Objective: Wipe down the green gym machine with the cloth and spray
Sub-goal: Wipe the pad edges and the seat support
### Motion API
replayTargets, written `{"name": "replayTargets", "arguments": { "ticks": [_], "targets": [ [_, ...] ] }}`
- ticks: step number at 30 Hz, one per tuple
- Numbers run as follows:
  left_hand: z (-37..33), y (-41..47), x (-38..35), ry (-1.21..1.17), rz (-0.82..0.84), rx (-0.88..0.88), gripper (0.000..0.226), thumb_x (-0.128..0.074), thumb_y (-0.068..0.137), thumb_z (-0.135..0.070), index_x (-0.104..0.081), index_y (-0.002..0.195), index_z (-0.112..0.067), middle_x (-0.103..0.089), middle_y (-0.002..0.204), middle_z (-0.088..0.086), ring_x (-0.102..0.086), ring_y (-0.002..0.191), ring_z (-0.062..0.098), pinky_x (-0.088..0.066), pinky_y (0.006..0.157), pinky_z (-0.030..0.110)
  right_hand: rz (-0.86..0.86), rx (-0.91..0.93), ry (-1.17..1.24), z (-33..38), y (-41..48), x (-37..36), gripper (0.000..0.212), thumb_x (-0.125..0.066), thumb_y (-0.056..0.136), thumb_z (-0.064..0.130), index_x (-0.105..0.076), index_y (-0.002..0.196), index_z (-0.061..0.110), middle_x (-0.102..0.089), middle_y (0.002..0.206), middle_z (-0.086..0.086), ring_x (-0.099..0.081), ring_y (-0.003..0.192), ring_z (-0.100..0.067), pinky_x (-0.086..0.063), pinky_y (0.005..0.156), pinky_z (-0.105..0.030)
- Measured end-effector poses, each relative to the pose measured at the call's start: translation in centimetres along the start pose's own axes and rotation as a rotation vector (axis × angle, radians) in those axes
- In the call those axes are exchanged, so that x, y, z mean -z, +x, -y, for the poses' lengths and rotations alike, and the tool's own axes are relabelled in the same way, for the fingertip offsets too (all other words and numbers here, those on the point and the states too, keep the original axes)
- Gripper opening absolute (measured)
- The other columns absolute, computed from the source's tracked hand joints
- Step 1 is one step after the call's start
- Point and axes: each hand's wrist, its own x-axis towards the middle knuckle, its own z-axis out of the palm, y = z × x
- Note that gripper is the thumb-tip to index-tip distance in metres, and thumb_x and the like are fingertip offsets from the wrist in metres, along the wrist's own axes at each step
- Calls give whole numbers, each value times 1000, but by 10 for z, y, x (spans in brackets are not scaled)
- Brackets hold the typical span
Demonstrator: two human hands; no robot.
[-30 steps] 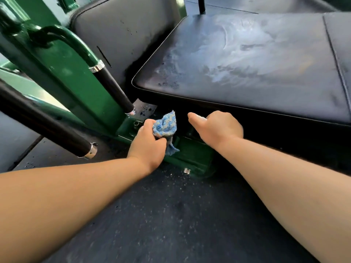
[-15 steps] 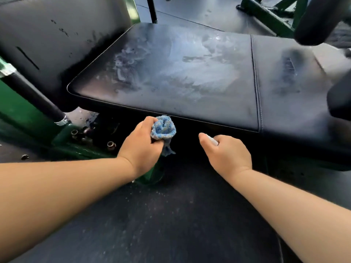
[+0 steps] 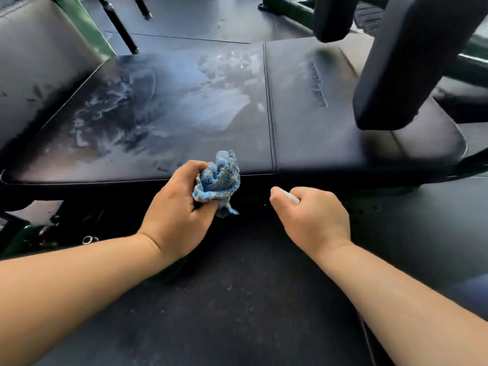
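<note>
At the front edge of a black seat pad [image 3: 184,114] streaked with pale smears, the left hand [image 3: 174,207] has its grip clenched round a bunched blue cloth [image 3: 217,180]. Near it, the right hand [image 3: 314,217] curls its grip around a pale translucent object [image 3: 290,197], mostly hidden; its contents cannot be told. Green machine frame [image 3: 15,239] shows lower left.

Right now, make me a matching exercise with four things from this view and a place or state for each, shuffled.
Things: 1 cloth; 2 seat pad; 3 black roller pad; 4 right hand.
States: A streaked with wet smears; B curled round a small whitish object; C bunched in the left hand; D above the seat pad's right end.
Pairs: 1-C; 2-A; 3-D; 4-B.
</note>
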Motion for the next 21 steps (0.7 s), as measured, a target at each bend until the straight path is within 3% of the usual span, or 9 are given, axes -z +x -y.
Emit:
{"name": "replayTargets", "arguments": {
  "ticks": [2, 4, 6, 8, 11, 13, 16, 21],
  "targets": [
    [-12, 9, -9, -2, -1, -29, 25, -59, 80, -26, -48, 91, -46, -60, 85, -15, -55, 75, -2, -39, 69, 12, -92, -76, 142, -17, 7, 9, 59, -41, 89, 55, -34, 50, 12, -37, 47, 0, -39, 49, -24, -25, 47, -32],
    [-27, 20, -18, -12, -8, -47, 30, -61, 82, -18, -47, 87, -44, -60, 82, -16, -53, 72, -6, -36, 64, 6, -151, -201, 305, -31, 12, 17, 71, -37, 85, 64, -44, 55, 0, -45, 51, -14, -45, 55, -33, -37, 53, -39],
    [-44, 32, -30, -28, -15, -69, 28, -59, 79, -23, -47, 87, -46, -60, 82, -20, -53, 73, -6, -37, 66, 8, -171, -318, 503, -44, 14, 22, 78, -35, 77, 71, -47, 59, -4, -48, 54, -19, -46, 54, -32, -42, 58, -40],
    [-61, 44, -40, -39, -22, -105, 28, -55, 74, -27, -46, 87, -50, -59, 81, -26, -53, 73, -5, -38, 68, 12, -198, -396, 692, -52, 13, 26, 69, -37, 74, 67, -41, 51, 3, -41, 50, -12, -40, 51, -26, -37, 56, -39],
    [-85, 61, -59, -49, 2, -169, 31, -55, 74, -26, -46, 86, -53, -58, 77, -29, -51, 66, -5, -39, 64, 16, -230, -581, 976, -72, 12, 40, 52, -44, 85, 53, -35, 47, 18, -34, 47, -3, -30, 46, -20, -28, 47, -28],
    [-99, 67, -71, -33, 49, -212, 33, -57, 76, -22, -46, 88, -51, -57, 75, -24, -50, 62, -2, -38, 60, 21, -209, -699, 1158, -86, 9, 51, 49, -46, 88, 54, -37, 54, 19, -32, 47, 0, -27, 42, -15, -23, 45, -26],
    [-115, 71, -89, -28, 109, -259, 32, -54, 74, -23, -45, 89, -49, -56, 76, -18, -49, 60, 0, -37, 58, 25, -217, -736, 1257, -109, 8, 68, 49, -46, 88, 55, -36, 56, 19, -30, 47, 0, -26, 42, -15, -21, 46, -28],
    [-140, 77, -131, -11, 139, -332, 34, -53, 73, -24, -44, 100, -43, -58, 93, -13, -52, 76, 0, -39, 68, 22, -219, -740, 1400, -144, 15, 96, 52, -44, 89, 54, -40, 52, 18, -33, 46, -1, -28, 40, -15, -26, 45, -25]
  ]
}}
